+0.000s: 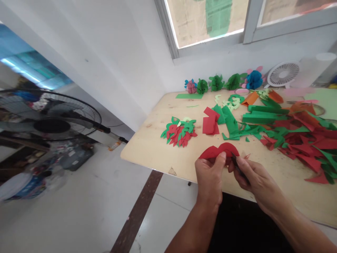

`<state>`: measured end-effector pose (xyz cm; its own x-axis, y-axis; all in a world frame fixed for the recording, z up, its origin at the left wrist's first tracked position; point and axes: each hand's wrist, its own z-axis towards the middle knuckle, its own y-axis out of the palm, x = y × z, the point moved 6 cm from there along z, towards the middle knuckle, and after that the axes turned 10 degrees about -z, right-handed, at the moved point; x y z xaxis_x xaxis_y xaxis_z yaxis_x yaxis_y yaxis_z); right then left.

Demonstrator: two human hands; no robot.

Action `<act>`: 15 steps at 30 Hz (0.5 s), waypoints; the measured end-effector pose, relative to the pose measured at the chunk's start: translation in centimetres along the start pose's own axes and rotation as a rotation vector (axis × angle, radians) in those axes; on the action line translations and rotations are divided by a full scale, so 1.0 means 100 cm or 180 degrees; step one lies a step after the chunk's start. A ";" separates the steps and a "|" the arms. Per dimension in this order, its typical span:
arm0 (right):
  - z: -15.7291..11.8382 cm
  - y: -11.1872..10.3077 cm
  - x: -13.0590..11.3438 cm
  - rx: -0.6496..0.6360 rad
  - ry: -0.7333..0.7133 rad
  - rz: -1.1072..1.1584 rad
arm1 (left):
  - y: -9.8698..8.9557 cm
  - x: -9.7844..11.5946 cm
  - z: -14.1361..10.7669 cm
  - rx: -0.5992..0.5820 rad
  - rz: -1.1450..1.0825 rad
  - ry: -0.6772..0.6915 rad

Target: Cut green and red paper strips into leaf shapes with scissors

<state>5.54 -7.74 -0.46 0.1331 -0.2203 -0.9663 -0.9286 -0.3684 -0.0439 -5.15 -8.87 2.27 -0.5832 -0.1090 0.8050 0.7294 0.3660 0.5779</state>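
Note:
Near the table's front edge, my left hand (pixel 212 175) pinches a folded red paper piece (pixel 217 151) with a curved, two-lobed outline. My right hand (pixel 249 172), just beside it, is closed around dark scissors (pixel 238 167), whose blades meet the paper's right part. A small reddish scrap sticks up by the right fingers. Left of the hands lies a pile of red and green cut-out shapes (pixel 180 131). Beyond the red piece are red paper squares (pixel 210 123) and green paper pieces (pixel 230 121).
Red and green scraps (pixel 302 140) are heaped on the table (pixel 142 140) at right. Paper flowers (pixel 217 83) and a small white fan (pixel 283 74) stand along the wall. A large black fan (pixel 51 124) stands left of the table.

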 end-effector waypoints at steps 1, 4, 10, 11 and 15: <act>0.000 0.000 0.000 0.0004 -0.0007 -0.0004 | 0.000 0.000 0.000 -0.0004 -0.0008 -0.0005; 0.000 0.000 -0.001 0.0029 -0.0033 -0.0027 | 0.000 -0.001 0.001 0.0003 -0.0007 -0.0032; -0.001 -0.001 0.000 0.0038 -0.0047 0.0006 | 0.002 0.001 0.001 -0.0002 0.0042 -0.0020; -0.001 -0.001 0.000 0.0039 -0.0048 0.0010 | 0.003 0.001 0.001 -0.0016 0.0048 -0.0023; 0.000 -0.001 -0.002 0.0034 -0.0054 -0.0001 | 0.002 0.001 0.001 0.0029 0.0046 -0.0042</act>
<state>5.60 -7.65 -0.26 0.1275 -0.2046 -0.9705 -0.9323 -0.3587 -0.0468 -5.12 -8.74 2.42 -0.5774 -0.0915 0.8113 0.7344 0.3759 0.5651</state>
